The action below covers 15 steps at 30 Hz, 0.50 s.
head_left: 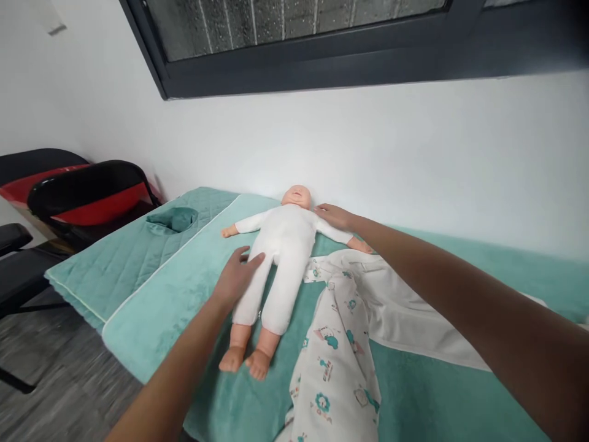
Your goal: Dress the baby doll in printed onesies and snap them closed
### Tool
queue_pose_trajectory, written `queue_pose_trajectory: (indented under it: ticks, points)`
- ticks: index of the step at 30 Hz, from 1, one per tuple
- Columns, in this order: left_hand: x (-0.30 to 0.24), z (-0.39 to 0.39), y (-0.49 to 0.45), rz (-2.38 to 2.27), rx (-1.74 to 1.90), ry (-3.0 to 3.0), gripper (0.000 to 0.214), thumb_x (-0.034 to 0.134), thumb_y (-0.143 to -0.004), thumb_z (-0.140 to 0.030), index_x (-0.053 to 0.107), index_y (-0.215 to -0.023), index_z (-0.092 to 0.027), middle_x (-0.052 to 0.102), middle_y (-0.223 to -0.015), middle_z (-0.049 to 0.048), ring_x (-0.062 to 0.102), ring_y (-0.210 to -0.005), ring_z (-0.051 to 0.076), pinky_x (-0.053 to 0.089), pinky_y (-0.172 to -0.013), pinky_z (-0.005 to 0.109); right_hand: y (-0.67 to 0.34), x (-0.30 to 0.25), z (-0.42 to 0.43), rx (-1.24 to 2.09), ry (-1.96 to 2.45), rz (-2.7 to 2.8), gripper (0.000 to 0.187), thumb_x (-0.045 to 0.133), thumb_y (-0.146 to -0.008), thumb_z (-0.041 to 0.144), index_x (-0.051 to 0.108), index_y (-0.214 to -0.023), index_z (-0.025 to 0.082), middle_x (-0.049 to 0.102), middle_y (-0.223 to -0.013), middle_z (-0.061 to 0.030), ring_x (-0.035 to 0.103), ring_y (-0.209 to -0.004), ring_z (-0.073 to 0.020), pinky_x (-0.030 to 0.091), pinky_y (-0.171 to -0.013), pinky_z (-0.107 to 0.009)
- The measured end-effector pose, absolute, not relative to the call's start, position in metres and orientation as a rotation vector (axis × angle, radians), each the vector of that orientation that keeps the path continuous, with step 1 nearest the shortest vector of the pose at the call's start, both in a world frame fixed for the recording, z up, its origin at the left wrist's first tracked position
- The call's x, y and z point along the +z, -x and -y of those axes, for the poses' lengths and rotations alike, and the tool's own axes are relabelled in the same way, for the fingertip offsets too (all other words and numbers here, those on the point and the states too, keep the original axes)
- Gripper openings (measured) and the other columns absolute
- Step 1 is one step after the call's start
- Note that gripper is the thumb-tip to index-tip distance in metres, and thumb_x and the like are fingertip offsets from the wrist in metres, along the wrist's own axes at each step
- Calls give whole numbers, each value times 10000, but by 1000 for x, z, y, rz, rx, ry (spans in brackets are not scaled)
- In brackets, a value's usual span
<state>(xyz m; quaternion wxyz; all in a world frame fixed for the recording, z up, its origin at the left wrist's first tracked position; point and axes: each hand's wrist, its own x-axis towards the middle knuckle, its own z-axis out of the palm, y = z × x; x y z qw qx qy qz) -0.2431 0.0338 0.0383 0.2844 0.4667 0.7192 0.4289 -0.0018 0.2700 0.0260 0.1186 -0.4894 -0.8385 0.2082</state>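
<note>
A baby doll [289, 230] with a white cloth body lies on its back on a green padded mat [184, 282], head toward the wall, arms spread. My left hand [237, 276] is at the doll's hip and thigh on the left, thumb and fingers apart. Over the doll's shoulder on the right reaches my right hand [335, 217], fingers stretched out beside the head; whether it touches is hard to tell. Right of the doll's legs lies a patterned baby garment [331, 350], white with green and pink prints. Behind it a plain white cloth [405, 307] is spread, partly hidden by my right forearm.
A quilted green cover [133, 264] with a bunched green piece [172, 220] lies on the left. Black and red folding chairs [96, 196] stand beyond it. A white wall [437, 153] and a dark-framed window [294, 64] run along the back.
</note>
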Motion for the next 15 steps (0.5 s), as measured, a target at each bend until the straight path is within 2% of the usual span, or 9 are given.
queue_pose_trajectory:
  ticks: [2,3,4,6,7,10,13,15]
  points:
    - [41,-8,235,-2142,1001,-1814,502,531,-884,-270,460,-1371,-168,520,-1400,173,567,-1221,322,474,-1012,493,-35,19,-262,544,1610,2471,592,278,-957,593,643,-1091,146,675,-1172,-181,616,-1092,-310,457,-923,-395]
    - [42,8,228,-2110,888,-2135,511,488,-889,-204,436,-1398,-205,460,-1466,147,497,-1307,310,432,-1066,490,-56,17,-255,508,1703,2481,573,312,-943,598,663,-999,148,691,-1098,-190,628,-1056,-327,457,-904,-419]
    - [43,24,219,-1940,733,-2462,540,455,-885,-149,414,-1418,-228,415,-1506,128,425,-1372,299,395,-1103,486,-78,16,-246,475,1791,2487,561,334,-930,606,669,-926,155,698,-1042,-192,634,-1032,-340,457,-888,-441]
    - [40,54,197,-1646,535,-2722,591,436,-862,-65,436,-1395,-319,422,-1519,30,350,-1428,242,333,-1158,448,-119,16,-222,432,1921,2494,547,370,-901,631,668,-860,176,700,-999,-180,639,-999,-354,459,-860,-470]
    - [36,65,185,-1527,427,-2806,629,420,-848,-32,421,-1403,-327,418,-1524,21,333,-1438,241,314,-1165,463,-135,16,-208,422,1964,2497,545,389,-883,652,668,-852,185,702,-993,-168,642,-978,-353,462,-846,-472]
    - [20,80,149,-1449,322,-2870,756,396,-795,33,321,-1469,-301,353,-1564,61,306,-1451,265,286,-1161,505,-163,21,-163,485,1943,2535,547,444,-838,696,677,-920,208,704,-1057,-136,642,-964,-333,468,-835,-445]
    - [9,74,112,-1598,496,-2749,866,463,-756,4,161,-1535,-225,236,-1606,133,214,-1484,297,259,-1168,525,-158,33,-107,660,1659,2629,477,492,-853,631,666,-1026,221,687,-1144,-109,623,-1017,-310,451,-872,-409]
    - [10,68,88,-1657,622,-2670,918,548,-743,-56,115,-1541,-188,185,-1615,162,167,-1493,321,242,-1168,555,-146,46,-61,726,1403,2688,393,471,-896,551,657,-1005,222,698,-1086,-88,620,-985,-281,440,-871,-385]
